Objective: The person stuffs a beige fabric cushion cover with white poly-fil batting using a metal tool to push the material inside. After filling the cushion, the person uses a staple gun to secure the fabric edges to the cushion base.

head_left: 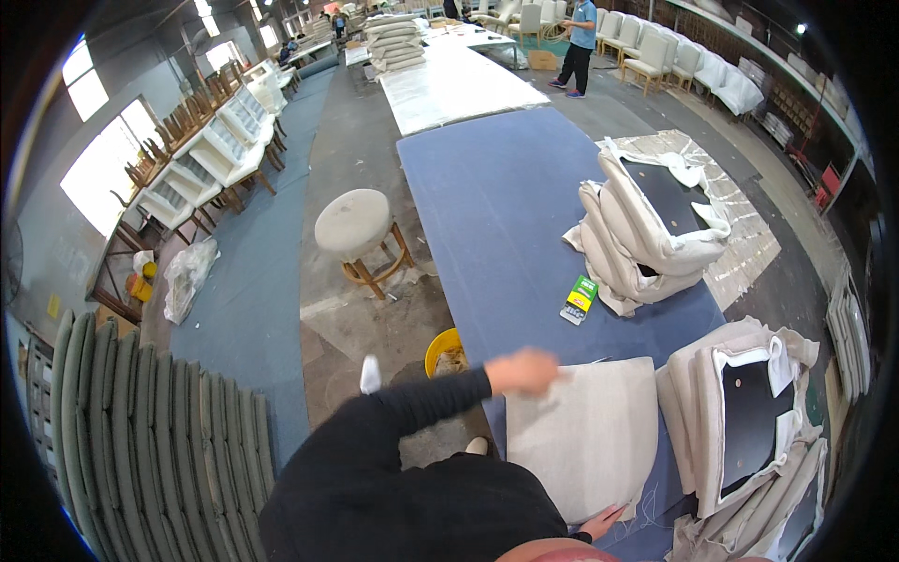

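A beige fabric-covered seat cushion [585, 436] lies on the blue-topped table in front of me. Over its upper left corner is my left hand [526, 372], smeared by motion, so its fingers cannot be made out. At the cushion's lower edge rests my right hand [604, 522], fingers stretched out along the fabric. Loose pale threads lie beside that hand. A thin dark object at the cushion's far edge is too small to identify. Right of it stand more beige cushions [749, 421], some with black undersides showing.
Another stack of beige cushions [646, 225] sits farther along the blue table [506, 206], near a green-and-yellow box [579, 300]. Left of the table are a round stool [354, 225] and a yellow bucket [446, 353]. Grey-green cushions [154, 431] line the lower left. A person [579, 47] stands beyond.
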Demonstrator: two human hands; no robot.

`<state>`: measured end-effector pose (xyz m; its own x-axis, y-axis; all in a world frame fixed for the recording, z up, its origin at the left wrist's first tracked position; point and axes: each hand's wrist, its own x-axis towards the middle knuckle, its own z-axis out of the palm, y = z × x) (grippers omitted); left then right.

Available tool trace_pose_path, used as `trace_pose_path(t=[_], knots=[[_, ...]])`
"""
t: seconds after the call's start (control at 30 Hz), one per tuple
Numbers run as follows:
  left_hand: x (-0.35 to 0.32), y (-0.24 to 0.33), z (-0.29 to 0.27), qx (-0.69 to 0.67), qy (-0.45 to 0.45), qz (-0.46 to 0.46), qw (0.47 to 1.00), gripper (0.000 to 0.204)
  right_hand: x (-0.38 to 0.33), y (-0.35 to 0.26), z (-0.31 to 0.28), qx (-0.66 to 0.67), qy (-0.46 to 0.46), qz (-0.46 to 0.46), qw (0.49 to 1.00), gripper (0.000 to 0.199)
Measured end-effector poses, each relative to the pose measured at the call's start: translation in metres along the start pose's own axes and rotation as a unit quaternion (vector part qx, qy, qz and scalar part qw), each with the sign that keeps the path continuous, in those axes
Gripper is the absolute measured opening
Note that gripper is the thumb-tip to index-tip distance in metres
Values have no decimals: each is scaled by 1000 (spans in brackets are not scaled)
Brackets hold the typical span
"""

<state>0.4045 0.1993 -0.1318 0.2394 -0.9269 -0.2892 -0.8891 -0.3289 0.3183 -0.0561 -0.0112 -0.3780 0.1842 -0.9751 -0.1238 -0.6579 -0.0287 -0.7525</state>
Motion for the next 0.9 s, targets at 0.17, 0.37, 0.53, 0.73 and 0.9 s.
trace_pose_path(t=[0.17,0.37,0.53,0.73,0.9], knots=[[-1,60,150,-190,-212,91,954,80,-3,2,-12,-12,-5,10,1000,72],[-123,150,-174,-349,-18,532,771,35,5,24,4,-57,29,7,998,65],[-152,108,-245,-184,-23,577,795,20,1,7,-13,-48,47,25,997,64],[-75,133,-139,-140,-97,287,943,61,-1,-4,-3,-4,5,-9,1000,65],[24,66,49,-90,-61,126,986,76,14,-28,-2,-282,107,-91,949,67]])
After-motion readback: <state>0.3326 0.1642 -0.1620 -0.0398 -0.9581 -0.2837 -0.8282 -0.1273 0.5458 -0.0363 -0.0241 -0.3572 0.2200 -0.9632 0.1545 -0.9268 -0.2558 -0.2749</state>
